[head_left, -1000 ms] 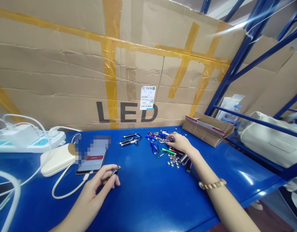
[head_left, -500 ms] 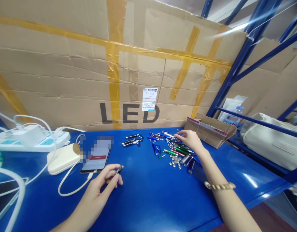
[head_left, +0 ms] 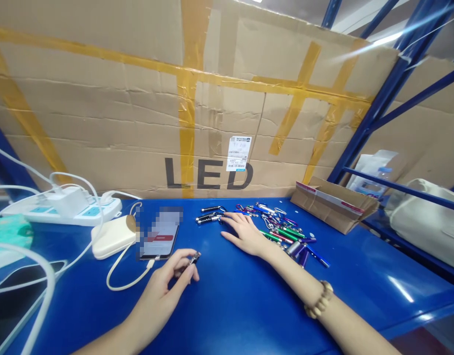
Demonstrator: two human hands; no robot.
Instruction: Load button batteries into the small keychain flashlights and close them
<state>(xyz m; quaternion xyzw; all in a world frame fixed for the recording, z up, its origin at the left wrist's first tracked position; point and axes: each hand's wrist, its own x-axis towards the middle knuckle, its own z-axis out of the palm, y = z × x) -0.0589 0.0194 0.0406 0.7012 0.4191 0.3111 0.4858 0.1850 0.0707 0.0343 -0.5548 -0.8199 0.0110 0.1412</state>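
Note:
My left hand (head_left: 170, 277) rests on the blue tabletop (head_left: 230, 305) and pinches a small dark flashlight (head_left: 194, 257) between thumb and fingers. My right hand (head_left: 244, 232) lies flat on the table with fingers stretched toward the dark keychain flashlights (head_left: 209, 217) at the back. It sits just left of a pile of coloured keychain flashlights (head_left: 282, 229). A beaded bracelet (head_left: 319, 300) is on my right wrist.
A phone (head_left: 158, 238) with a white cable lies beside a cream power bank (head_left: 110, 236). A white power strip (head_left: 69, 209) with plugs sits at the far left. A small cardboard box (head_left: 332, 204) stands at the right, a large LED carton (head_left: 197, 98) behind, blue shelving (head_left: 382, 93) to the right.
My right hand left the coloured pile and moved left, flattening on the table near the dark flashlights. The left hand kept holding its flashlight. The view shifted left.

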